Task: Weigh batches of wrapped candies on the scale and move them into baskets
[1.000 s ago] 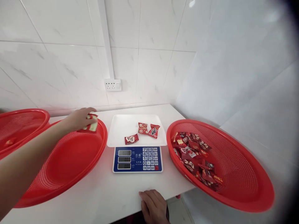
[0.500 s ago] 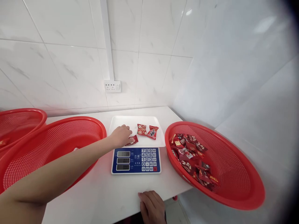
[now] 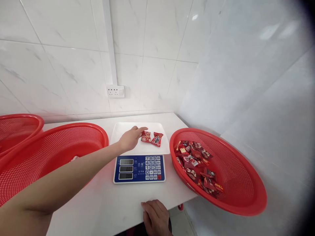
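My left hand (image 3: 131, 137) reaches over the white weighing tray (image 3: 123, 129) of a digital scale, fingers pinched on a small red snack packet, mostly hidden behind them. Beside the fingertips lies a red patterned snack packet (image 3: 146, 137). Touching it on the right is another red packet (image 3: 157, 139) with large dark lettering. Below the tray, the blue scale panel (image 3: 139, 168) has number keys and three displays; the top digits are hard to read. My right hand (image 3: 157, 216) rests at the table's front edge, its fingers curled with nothing visible in them.
A large red mesh basket (image 3: 242, 183) at the right holds many red snack packets (image 3: 197, 160). Two more red baskets stand at the left, the nearer one (image 3: 81, 129) partly under my left forearm. Behind the white table (image 3: 98, 206) is a tiled wall with a socket (image 3: 115, 91).
My left hand has moved up and right across the tray. The packet that lay under it near the tray's front is gone from that spot. My right hand stays at the table edge.
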Demonstrator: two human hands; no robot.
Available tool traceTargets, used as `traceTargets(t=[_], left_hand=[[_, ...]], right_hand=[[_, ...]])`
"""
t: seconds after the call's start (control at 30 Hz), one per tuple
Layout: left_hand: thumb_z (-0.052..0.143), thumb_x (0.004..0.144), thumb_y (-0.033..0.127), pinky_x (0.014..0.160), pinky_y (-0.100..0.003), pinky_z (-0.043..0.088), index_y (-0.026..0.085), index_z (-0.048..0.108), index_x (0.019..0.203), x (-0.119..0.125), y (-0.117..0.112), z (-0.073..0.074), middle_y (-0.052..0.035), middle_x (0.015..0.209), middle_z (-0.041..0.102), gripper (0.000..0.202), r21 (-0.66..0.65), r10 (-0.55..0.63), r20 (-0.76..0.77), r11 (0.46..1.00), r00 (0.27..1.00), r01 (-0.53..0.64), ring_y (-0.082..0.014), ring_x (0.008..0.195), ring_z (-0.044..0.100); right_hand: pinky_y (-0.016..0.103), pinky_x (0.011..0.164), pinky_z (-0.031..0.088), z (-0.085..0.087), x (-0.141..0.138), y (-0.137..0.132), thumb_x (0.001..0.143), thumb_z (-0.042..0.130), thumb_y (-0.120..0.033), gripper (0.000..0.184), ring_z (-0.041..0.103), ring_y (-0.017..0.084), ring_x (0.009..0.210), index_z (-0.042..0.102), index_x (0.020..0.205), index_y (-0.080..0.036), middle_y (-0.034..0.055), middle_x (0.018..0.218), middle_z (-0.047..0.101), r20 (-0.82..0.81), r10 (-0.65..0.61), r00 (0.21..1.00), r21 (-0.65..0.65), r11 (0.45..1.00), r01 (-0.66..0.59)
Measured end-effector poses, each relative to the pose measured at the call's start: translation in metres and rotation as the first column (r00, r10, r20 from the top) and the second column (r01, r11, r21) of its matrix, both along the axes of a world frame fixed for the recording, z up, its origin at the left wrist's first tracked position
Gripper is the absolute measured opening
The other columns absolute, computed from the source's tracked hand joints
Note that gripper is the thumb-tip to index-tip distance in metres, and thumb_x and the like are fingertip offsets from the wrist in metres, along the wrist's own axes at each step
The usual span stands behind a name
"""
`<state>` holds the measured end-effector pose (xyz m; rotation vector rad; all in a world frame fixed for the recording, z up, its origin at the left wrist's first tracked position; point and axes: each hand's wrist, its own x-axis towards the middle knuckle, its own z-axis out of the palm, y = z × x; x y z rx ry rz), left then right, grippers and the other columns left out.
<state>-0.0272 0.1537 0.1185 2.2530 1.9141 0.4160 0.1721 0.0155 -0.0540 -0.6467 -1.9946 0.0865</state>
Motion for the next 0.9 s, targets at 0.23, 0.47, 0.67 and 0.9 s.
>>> traceTargets(t=[0.23,0.47,0.67,0.9], left_hand=[[0.032,0.089,0.028,0.082,-0.033,0.044,0.03,0.052,0.114,0.025,0.028,-0.012,-0.0059,0.108,0.052,0.032,0.056,-0.014,-0.06,0.998,0.998,0.018,-0.0222,0.103,0.05],[0.047,0.079,0.052,0.079,-0.041,0.044,0.022,0.056,0.1,0.03,0.04,-0.016,-0.01,0.1,0.055,0.038,0.018,0.042,-0.128,0.999,0.991,-0.04,-0.0282,0.1,0.049],[0.047,0.077,0.053,0.074,-0.038,0.045,0.022,0.056,0.098,0.029,0.043,-0.019,-0.0103,0.103,0.056,0.039,-0.007,0.072,-0.131,0.997,0.989,-0.073,-0.028,0.102,0.047],[0.053,0.076,0.046,0.075,-0.037,0.044,0.023,0.056,0.097,0.027,0.043,-0.021,-0.0082,0.097,0.06,0.032,0.001,0.047,-0.108,0.999,0.993,-0.047,-0.0276,0.102,0.046]], right_hand=[[0.027,0.052,0.04,-0.005,0.001,0.0,0.077,0.048,-0.005,0.021,0.052,0.014,0.057,0.058,0.091,-0.015,0.0037,0.066,0.063,0.003,0.018,1.0,0.006,1.0,-0.018],[0.026,0.05,0.041,-0.005,0.001,0.0,0.075,0.048,-0.003,0.022,0.051,0.014,0.055,0.058,0.09,-0.015,0.0029,0.064,0.062,-0.006,0.02,1.0,0.011,1.0,-0.02],[0.025,0.046,0.039,-0.005,-0.001,0.004,0.074,0.048,-0.004,0.021,0.049,0.013,0.051,0.059,0.087,-0.016,0.0024,0.061,0.061,-0.037,0.016,0.999,0.063,0.998,-0.013],[0.025,0.046,0.04,-0.005,-0.001,0.004,0.076,0.047,-0.007,0.019,0.051,0.013,0.051,0.059,0.088,-0.017,0.0024,0.061,0.062,-0.027,-0.002,1.0,0.065,0.998,0.004]])
